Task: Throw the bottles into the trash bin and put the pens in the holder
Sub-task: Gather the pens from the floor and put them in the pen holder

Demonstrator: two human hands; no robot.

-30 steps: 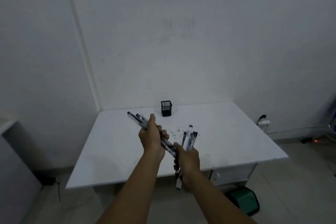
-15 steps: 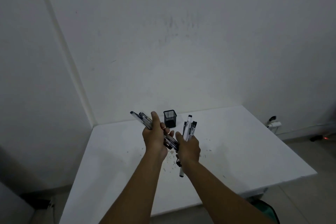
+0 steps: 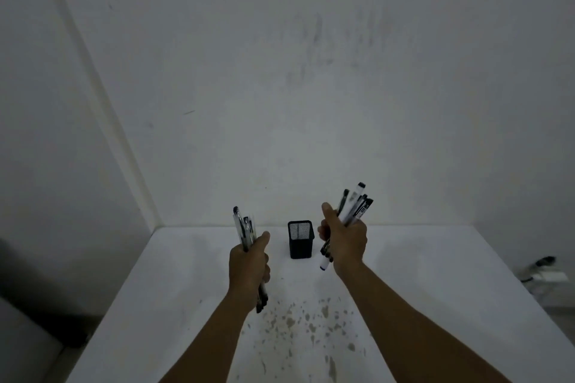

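L hand [image 3: 249, 261] fisted round a bundle of pens [image 3: 245, 228], fingers wrapped tight, thumb up alongside; pen tops stick up above the fist, tips poke out below the wrist side. Black mesh holder [image 3: 300, 239] stands upright on the white table [image 3: 193, 274], between the 2 hands, touching neither. R hand [image 3: 343, 241] clenched on a 2nd bunch of pens [image 3: 354, 205], fanned up-right past the fingers, w/ ends below the palm. Brown specks [image 3: 311, 320] on table under forearms.

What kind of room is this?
Probably a plain office or study corner: a white table pushed against bare white walls, a black mesh pen holder on it, and both hands full of pens.
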